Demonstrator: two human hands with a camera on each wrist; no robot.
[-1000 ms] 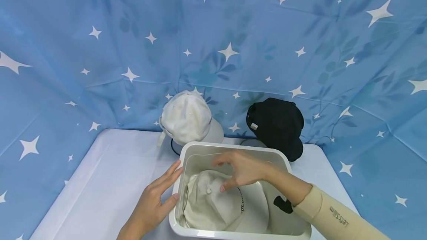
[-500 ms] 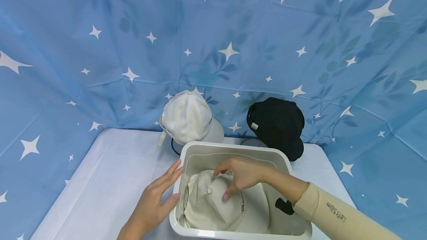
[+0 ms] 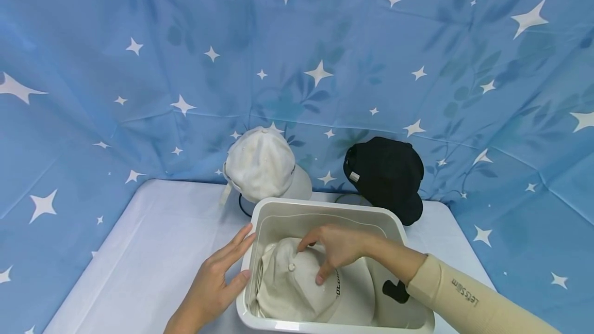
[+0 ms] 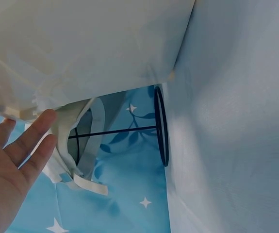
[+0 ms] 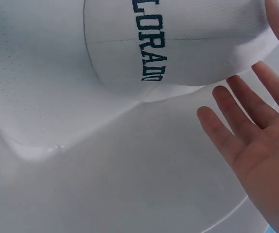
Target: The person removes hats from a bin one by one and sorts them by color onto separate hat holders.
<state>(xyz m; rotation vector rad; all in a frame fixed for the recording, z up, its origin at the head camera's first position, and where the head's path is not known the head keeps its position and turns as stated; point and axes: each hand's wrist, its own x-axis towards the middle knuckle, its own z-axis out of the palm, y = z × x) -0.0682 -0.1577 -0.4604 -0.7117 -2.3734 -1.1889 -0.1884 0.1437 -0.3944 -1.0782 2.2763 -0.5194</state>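
A beige cap [image 3: 297,282] with dark lettering on its front lies in the cream plastic bin [image 3: 327,203], brim to the right. Over its crown my right hand [image 3: 341,246] reaches down, thumb at the near side and fingers at the far side. In the right wrist view those fingers [image 5: 255,107] are spread and nearly straight beside the crown. At the bin's left wall, my left hand [image 3: 213,277] has extended fingers against the rim; the left wrist view shows its fingertips [image 4: 42,121] by the bin's outer side [image 4: 105,48].
Behind the bin, a white cap [image 3: 260,164] sits on a black wire stand [image 4: 161,126]. A black cap [image 3: 385,174] is raised at the back right. The bin stands on a white-covered table [image 3: 171,231], with a blue star-patterned curtain [image 3: 232,24] behind.
My right hand has lowered slightly onto the beige cap's crown, its thumb shifting right and down. My left hand stays at the bin's rim, and the caps have not moved.
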